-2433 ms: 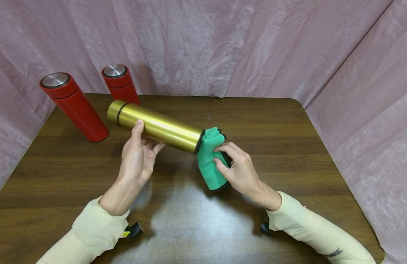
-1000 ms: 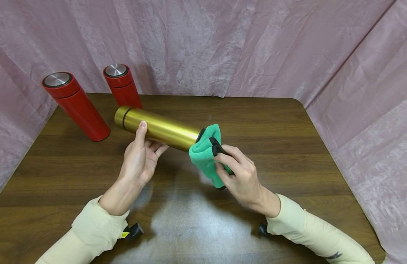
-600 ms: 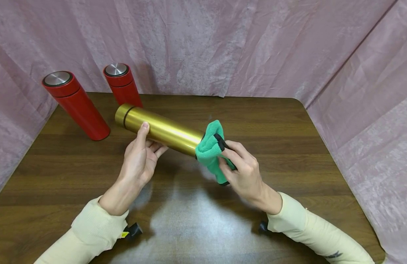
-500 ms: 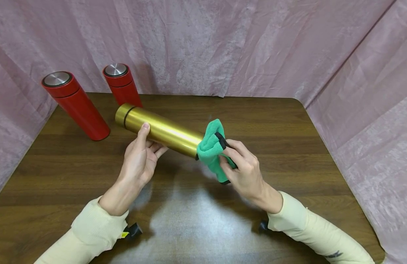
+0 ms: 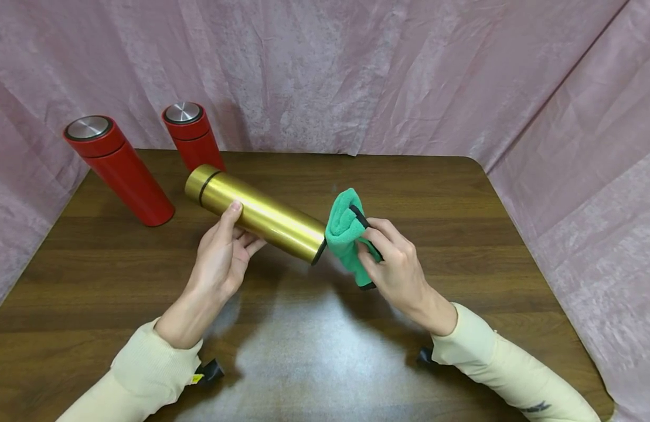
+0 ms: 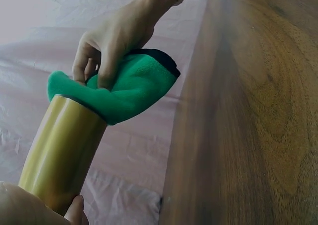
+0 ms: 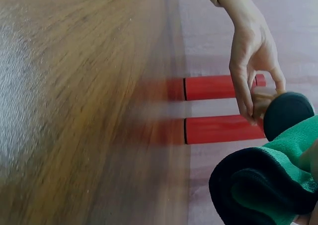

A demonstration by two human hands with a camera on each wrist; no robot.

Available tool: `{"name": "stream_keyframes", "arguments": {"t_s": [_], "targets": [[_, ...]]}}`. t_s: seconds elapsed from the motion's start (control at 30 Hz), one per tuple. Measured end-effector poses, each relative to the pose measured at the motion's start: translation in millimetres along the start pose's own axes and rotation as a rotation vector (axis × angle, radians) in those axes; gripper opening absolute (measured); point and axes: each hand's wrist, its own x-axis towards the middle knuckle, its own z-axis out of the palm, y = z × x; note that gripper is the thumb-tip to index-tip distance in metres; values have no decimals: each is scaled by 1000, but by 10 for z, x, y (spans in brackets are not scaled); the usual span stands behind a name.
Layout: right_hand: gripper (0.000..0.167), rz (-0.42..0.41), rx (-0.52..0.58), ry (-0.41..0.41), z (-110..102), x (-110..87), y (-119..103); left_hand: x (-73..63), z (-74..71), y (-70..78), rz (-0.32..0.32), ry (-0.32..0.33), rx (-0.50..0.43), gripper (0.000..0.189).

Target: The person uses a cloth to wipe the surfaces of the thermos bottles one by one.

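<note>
A gold thermos bottle (image 5: 261,217) is held aslant above the table, its capped end up and to the left. My left hand (image 5: 219,258) grips it round the middle, thumb on top and fingers beneath. My right hand (image 5: 395,266) pinches a folded green cloth (image 5: 348,234) with black edging, just off the bottle's base. In the left wrist view the cloth (image 6: 129,91) lies over the base end of the bottle (image 6: 64,145). The right wrist view shows the dark base (image 7: 288,115) largely uncovered, with the cloth (image 7: 293,140) close by.
Two red thermos bottles with steel lids stand upright at the back left, a nearer one (image 5: 121,173) and a farther one (image 5: 194,135). The brown wooden table (image 5: 435,199) ends at a pink curtain (image 5: 314,76) behind and on both sides.
The right hand has drawn the cloth slightly right and off the bottle's base, which was partly covered. The base end of the gold bottle has dipped a little lower.
</note>
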Motion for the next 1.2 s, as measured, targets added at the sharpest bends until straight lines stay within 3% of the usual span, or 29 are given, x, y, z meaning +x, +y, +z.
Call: {"name": "stream_keyframes", "arguments": {"t_s": [0.33,0.77,1.03,1.2], "targets": [[30,123,-14,-46,-109,-50,131,-24,-37,5,16,-32,61,23],[29,296,-25,-53,-289,-129,292,-61,-184,193,52,-49,213,31],[30,326,-45,-5,-399,-140,361,-68,-383,351,173,-39,319,32],[29,370,-31,11,-450,-141,378,-42,-510,483,236,28,405,39]]}}
